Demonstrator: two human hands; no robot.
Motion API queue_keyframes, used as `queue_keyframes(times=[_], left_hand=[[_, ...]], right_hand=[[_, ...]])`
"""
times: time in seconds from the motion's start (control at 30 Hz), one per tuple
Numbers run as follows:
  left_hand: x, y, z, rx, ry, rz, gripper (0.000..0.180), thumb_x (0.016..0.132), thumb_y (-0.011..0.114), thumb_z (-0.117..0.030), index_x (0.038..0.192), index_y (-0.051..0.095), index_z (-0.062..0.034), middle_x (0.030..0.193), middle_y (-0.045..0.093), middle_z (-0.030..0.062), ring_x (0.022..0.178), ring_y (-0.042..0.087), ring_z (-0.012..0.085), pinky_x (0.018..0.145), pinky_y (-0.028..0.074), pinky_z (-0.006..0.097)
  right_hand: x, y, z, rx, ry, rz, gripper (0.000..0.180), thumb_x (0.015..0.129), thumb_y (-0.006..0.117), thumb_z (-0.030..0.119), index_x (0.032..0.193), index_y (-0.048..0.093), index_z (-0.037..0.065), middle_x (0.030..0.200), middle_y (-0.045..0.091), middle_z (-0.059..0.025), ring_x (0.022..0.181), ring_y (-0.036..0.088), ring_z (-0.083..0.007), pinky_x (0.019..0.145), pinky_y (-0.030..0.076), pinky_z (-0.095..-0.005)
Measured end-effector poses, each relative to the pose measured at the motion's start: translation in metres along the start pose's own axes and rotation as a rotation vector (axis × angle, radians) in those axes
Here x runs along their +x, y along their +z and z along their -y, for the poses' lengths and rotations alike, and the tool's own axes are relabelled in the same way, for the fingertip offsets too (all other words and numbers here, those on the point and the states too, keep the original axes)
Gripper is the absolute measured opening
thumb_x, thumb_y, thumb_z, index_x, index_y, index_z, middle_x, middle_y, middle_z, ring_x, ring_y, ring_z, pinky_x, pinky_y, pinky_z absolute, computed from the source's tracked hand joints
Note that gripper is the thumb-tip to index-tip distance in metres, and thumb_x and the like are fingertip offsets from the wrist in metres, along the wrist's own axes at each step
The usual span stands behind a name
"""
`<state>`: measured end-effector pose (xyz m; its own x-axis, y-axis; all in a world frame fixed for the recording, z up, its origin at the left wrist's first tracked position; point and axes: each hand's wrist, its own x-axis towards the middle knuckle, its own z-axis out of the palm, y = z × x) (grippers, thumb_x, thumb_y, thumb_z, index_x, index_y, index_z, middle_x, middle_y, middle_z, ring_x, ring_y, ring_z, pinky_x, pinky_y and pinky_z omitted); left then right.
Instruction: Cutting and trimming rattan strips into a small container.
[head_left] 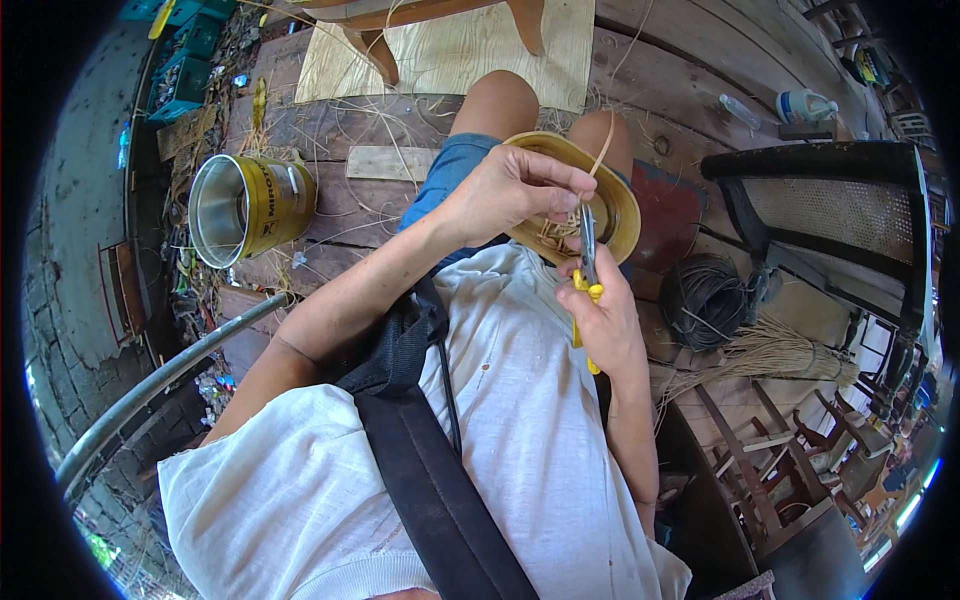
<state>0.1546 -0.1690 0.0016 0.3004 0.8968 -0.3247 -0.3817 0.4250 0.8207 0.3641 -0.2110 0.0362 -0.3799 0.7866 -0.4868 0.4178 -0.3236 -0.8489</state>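
Observation:
My left hand [520,190] is closed, pinching a thin cane strip [607,140] between thumb and fingertips. From the pinch the strip runs upward in a long curve. My right hand [608,312] grips yellow-handled snips [588,250], their grey jaws pointing up toward the left fingertips. Whether the jaws touch the strip is hard to make out. Beneath both hands, a yellowish tub [625,215] rests between my legs with short cane pieces [553,236] inside.
A yellow metal bucket [275,208] stands on the plank floor at left. Wooden furniture legs [372,55] rest on a plywood sheet [450,60] ahead. At right are a black chair frame with woven panel [830,215], coiled black cord [705,300] and a cane bundle [780,350].

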Motion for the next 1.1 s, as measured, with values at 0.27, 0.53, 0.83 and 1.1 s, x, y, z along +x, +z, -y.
queue_keyframes(times=[0.27, 0.53, 0.83, 1.1], left_hand=[[-0.001, -0.003, -0.004, 0.002, 0.029, -0.015, 0.038, 0.089, 0.066, 0.007, 0.127, 0.066, 0.0033, 0.097, 0.075, 0.0103, 0.08, 0.074, 0.0153, 0.077, 0.06, 0.026], [-0.004, -0.003, -0.001, 0.063, 0.022, 0.032, 0.045, 0.089, 0.066, 0.008, 0.133, 0.063, 0.0007, 0.097, 0.075, 0.0093, 0.083, 0.072, 0.0127, 0.08, 0.059, 0.026], [-0.007, 0.011, -0.006, 0.066, 0.081, 0.053, 0.049, 0.088, 0.067, 0.006, 0.136, 0.061, 0.001, 0.094, 0.071, 0.0042, 0.08, 0.067, 0.008, 0.077, 0.056, 0.023], [0.001, -0.002, 0.003, 0.305, 0.105, 0.091, 0.04, 0.095, 0.066, 0.0, 0.135, 0.061, 0.0012, 0.102, 0.074, 0.0073, 0.087, 0.07, 0.0101, 0.083, 0.057, 0.025]], right_hand=[[0.01, 0.001, 0.013, -0.056, 0.006, 0.03, 0.036, 0.085, 0.059, 0.003, 0.121, 0.054, -0.001, 0.099, 0.062, -0.0101, 0.088, 0.06, -0.0173, 0.082, 0.049, -0.0326], [0.016, 0.002, 0.019, -0.074, -0.068, 0.03, 0.032, 0.085, 0.058, 0.004, 0.116, 0.054, 0.0, 0.095, 0.06, -0.0096, 0.087, 0.059, -0.0191, 0.082, 0.048, -0.0332], [0.01, 0.003, 0.009, 0.084, 0.026, -0.007, 0.033, 0.085, 0.058, 0.009, 0.116, 0.055, -0.001, 0.088, 0.06, -0.0154, 0.079, 0.06, -0.0259, 0.075, 0.049, -0.0374], [-0.007, -0.009, -0.001, 0.047, 0.086, -0.041, 0.034, 0.086, 0.057, 0.007, 0.119, 0.056, -0.001, 0.082, 0.059, -0.0123, 0.073, 0.06, -0.021, 0.071, 0.049, -0.0357]])
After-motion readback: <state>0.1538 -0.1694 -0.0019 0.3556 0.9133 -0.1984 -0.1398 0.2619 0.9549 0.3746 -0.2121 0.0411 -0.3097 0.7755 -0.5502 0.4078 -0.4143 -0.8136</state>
